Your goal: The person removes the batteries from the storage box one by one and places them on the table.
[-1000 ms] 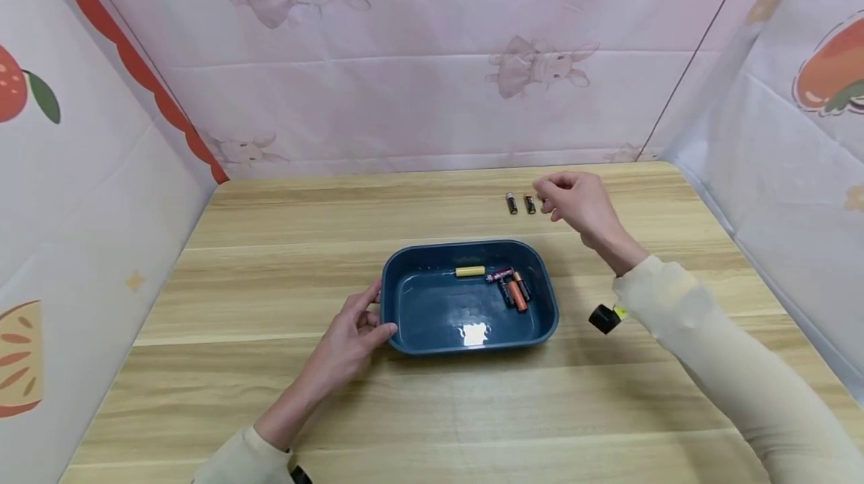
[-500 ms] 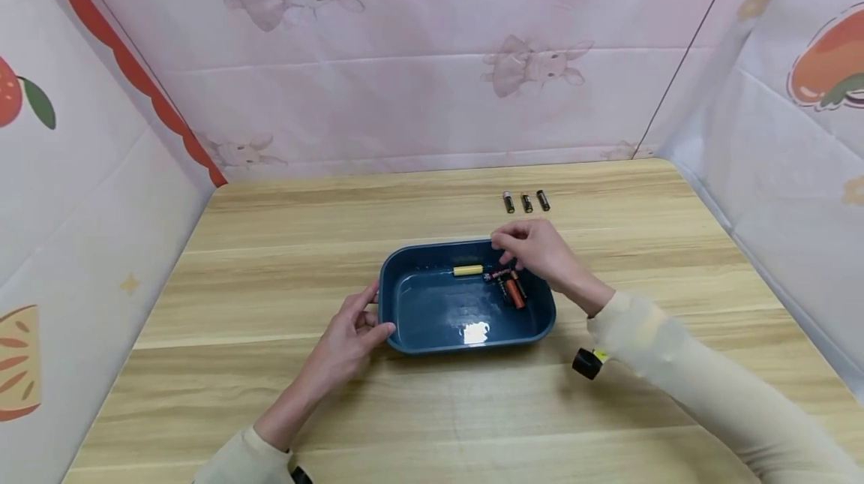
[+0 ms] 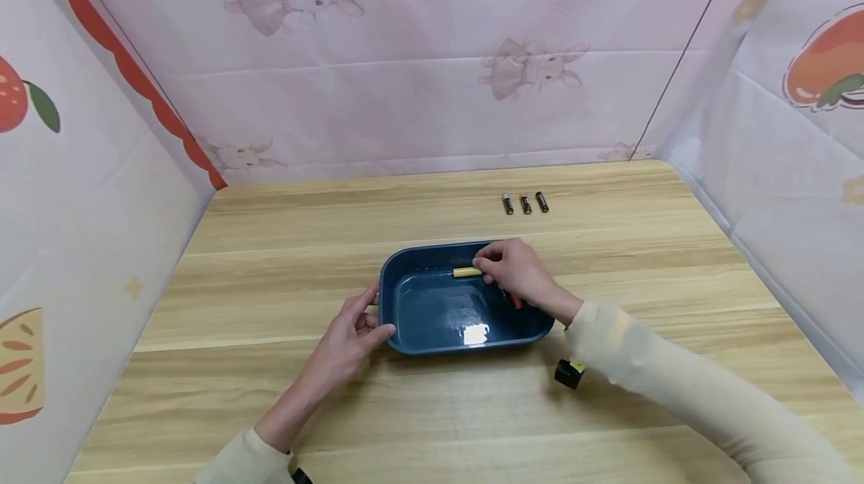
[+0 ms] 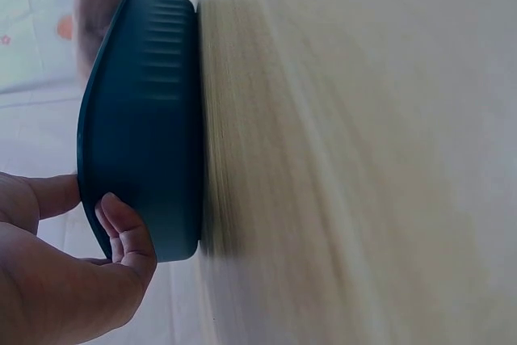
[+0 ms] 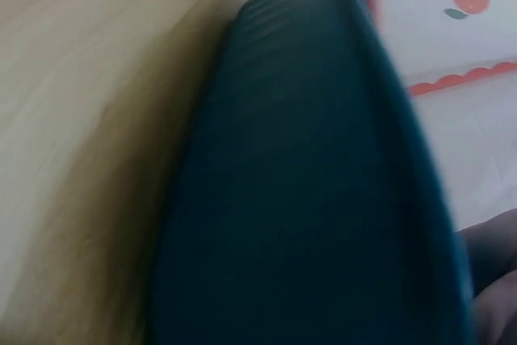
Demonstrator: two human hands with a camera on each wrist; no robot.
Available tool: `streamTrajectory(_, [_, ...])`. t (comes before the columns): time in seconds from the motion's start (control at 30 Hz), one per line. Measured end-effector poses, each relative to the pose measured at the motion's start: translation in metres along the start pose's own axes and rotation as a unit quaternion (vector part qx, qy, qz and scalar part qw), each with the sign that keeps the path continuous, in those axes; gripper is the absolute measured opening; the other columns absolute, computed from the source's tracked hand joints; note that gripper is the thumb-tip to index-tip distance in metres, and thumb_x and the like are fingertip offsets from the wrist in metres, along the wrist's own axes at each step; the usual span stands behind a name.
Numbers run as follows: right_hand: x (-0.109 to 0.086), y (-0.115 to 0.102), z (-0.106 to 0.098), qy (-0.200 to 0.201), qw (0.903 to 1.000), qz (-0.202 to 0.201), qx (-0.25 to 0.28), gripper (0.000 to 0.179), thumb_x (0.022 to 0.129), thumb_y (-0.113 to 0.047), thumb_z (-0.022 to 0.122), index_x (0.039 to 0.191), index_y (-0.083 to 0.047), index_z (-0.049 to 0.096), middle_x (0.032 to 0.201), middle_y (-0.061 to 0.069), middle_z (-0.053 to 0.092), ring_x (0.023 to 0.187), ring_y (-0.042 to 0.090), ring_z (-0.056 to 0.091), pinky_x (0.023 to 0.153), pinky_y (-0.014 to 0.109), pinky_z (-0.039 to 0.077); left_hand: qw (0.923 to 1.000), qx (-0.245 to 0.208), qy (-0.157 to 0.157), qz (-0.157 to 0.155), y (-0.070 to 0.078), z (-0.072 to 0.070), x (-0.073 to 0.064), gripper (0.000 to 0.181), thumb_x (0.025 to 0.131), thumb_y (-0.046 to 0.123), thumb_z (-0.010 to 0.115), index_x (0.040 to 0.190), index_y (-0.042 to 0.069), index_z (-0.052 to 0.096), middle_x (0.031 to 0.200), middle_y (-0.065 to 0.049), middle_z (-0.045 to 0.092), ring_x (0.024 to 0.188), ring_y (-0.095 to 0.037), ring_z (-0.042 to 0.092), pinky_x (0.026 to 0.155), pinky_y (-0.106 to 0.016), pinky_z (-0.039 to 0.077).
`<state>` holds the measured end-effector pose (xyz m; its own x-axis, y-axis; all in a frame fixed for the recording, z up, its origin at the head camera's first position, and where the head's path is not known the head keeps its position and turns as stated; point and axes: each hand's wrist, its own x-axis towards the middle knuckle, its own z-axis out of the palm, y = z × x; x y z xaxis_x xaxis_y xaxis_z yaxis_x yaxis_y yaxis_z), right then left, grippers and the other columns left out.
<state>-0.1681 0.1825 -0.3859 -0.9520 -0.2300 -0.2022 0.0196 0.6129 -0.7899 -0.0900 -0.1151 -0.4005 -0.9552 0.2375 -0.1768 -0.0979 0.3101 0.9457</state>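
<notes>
A dark blue plastic tray point(image 3: 432, 315) stands on the wooden table. My left hand point(image 3: 347, 334) grips its left end, thumb over the rim and fingers against the outer wall point(image 4: 145, 119). Over the tray's right part reaches my right hand point(image 3: 520, 272), fingers bent and fingertips at the right end of a yellow battery point(image 3: 464, 272). Whether they pinch a battery is hidden. Under this hand part of an orange battery point(image 3: 517, 302) shows; the other batteries there are covered. The right wrist view has mostly the tray's outer side point(image 5: 299, 159).
Behind the tray, three dark batteries point(image 3: 526, 204) lie in a row on the wooden table point(image 3: 270, 244). A small black camera point(image 3: 569, 374) hangs from the right wrist, over the table. Printed cloth walls point(image 3: 405, 109) enclose the table's back and sides.
My right hand has moved from the battery row at the back, forward and left into the tray. The third battery of that row came into sight. My left hand keeps its grip on the tray.
</notes>
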Motion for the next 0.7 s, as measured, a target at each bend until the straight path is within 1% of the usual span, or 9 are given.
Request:
streamTrajectory(0.07, [0.001, 0.001, 0.003, 0.001, 0.9997, -0.009, -0.022, 0.028, 0.105, -0.019, 0.063, 0.121, 0.001, 0.073, 0.079, 0.014, 0.071, 0.041, 0.02, 0.052, 0.038, 0.03, 0.043, 1.0, 0.0, -0.001, 0.001, 0.0, 0.0, 0.0, 0.074, 0.098, -0.001, 0.068, 0.162, 0.007, 0.031, 0.141, -0.019, 0.042, 0.095, -0.023, 0.061, 0.071, -0.02, 0.048])
streamTrajectory(0.13, [0.002, 0.002, 0.004, 0.002, 0.9991, -0.018, -0.038, 0.027, 0.104, -0.018, 0.063, 0.121, 0.001, 0.073, 0.079, 0.012, 0.071, 0.04, 0.019, 0.053, 0.038, 0.031, 0.043, 1.0, -0.001, 0.0, 0.0, 0.0, 0.0, 0.0, 0.074, 0.098, -0.001, 0.068, 0.162, 0.006, 0.031, 0.141, -0.019, 0.042, 0.096, -0.023, 0.061, 0.071, -0.02, 0.048])
streamTrajectory(0.27, [0.005, 0.002, 0.007, 0.008, 0.9983, -0.027, -0.051, 0.025, 0.102, -0.015, 0.066, 0.119, 0.001, 0.074, 0.08, 0.009, 0.073, 0.057, 0.019, 0.064, 0.043, 0.028, 0.043, 1.0, -0.001, 0.001, -0.001, 0.001, 0.0, 0.0, 0.074, 0.098, 0.0, 0.068, 0.162, 0.006, 0.031, 0.142, -0.019, 0.042, 0.096, -0.023, 0.061, 0.071, -0.02, 0.049])
streamTrajectory(0.37, [0.007, 0.002, 0.011, 0.003, 0.9983, -0.029, -0.051, 0.022, 0.101, -0.012, 0.068, 0.117, 0.001, 0.075, 0.083, 0.008, 0.074, 0.064, 0.019, 0.066, 0.049, 0.028, 0.046, 1.0, 0.0, 0.001, -0.003, 0.001, 0.0, 0.0, 0.074, 0.099, 0.001, 0.068, 0.162, 0.007, 0.031, 0.143, -0.019, 0.042, 0.096, -0.023, 0.061, 0.071, -0.02, 0.049])
streamTrajectory(0.43, [0.008, 0.002, 0.015, -0.001, 0.998, -0.031, -0.056, 0.02, 0.099, -0.011, 0.071, 0.114, 0.0, 0.077, 0.085, 0.007, 0.074, 0.064, 0.017, 0.065, 0.053, 0.027, 0.048, 1.0, 0.0, 0.002, -0.004, 0.001, 0.001, 0.0, 0.074, 0.099, 0.002, 0.068, 0.163, 0.008, 0.031, 0.143, -0.019, 0.042, 0.096, -0.023, 0.061, 0.072, -0.02, 0.049])
streamTrajectory(0.53, [0.011, 0.002, 0.021, -0.002, 0.9963, -0.035, -0.079, 0.016, 0.096, -0.011, 0.075, 0.108, -0.002, 0.079, 0.088, 0.004, 0.075, 0.066, 0.012, 0.064, 0.058, 0.027, 0.05, 1.0, -0.002, 0.001, -0.004, 0.001, 0.001, -0.001, 0.074, 0.099, 0.002, 0.068, 0.163, 0.008, 0.031, 0.143, -0.019, 0.043, 0.097, -0.023, 0.061, 0.073, -0.02, 0.049])
streamTrajectory(0.7, [0.012, 0.0, 0.028, 0.006, 0.9908, -0.033, -0.131, 0.013, 0.092, -0.016, 0.08, 0.103, -0.008, 0.082, 0.088, -0.001, 0.075, 0.068, 0.01, 0.064, 0.059, 0.029, 0.05, 1.0, -0.003, -0.001, -0.001, 0.002, 0.001, -0.001, 0.073, 0.1, 0.003, 0.068, 0.163, 0.007, 0.03, 0.143, -0.019, 0.043, 0.097, -0.024, 0.061, 0.073, -0.02, 0.049])
